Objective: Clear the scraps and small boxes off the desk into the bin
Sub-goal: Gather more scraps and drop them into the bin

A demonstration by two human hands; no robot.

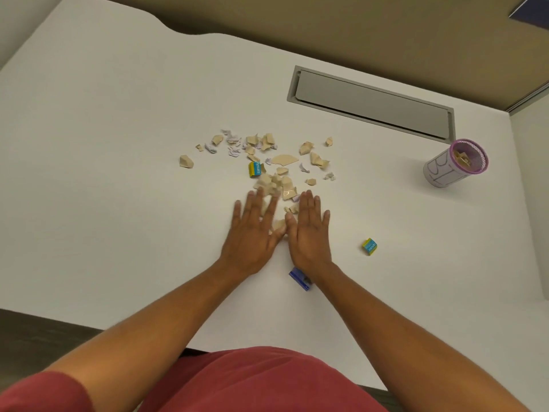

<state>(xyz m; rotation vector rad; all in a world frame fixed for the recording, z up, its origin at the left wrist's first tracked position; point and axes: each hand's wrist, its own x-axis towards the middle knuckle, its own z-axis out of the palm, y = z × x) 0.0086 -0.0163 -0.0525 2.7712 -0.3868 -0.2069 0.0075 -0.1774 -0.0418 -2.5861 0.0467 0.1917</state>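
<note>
Both hands lie flat and spread on the worktop point(118, 144), holding nothing. The left hand point(252, 233) and right hand point(310, 233) flank the near edge of the scraps point(276, 182), which spread away ahead of the fingertips. The bin point(454, 165) stands well right, nearer the right hand.

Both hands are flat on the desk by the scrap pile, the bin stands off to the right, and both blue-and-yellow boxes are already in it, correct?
Not the boxes. The head view shows both still on the desk: one blue-and-yellow box among the scraps, the other box right of the right hand. Left hand, right hand and bin are as you say.
</note>
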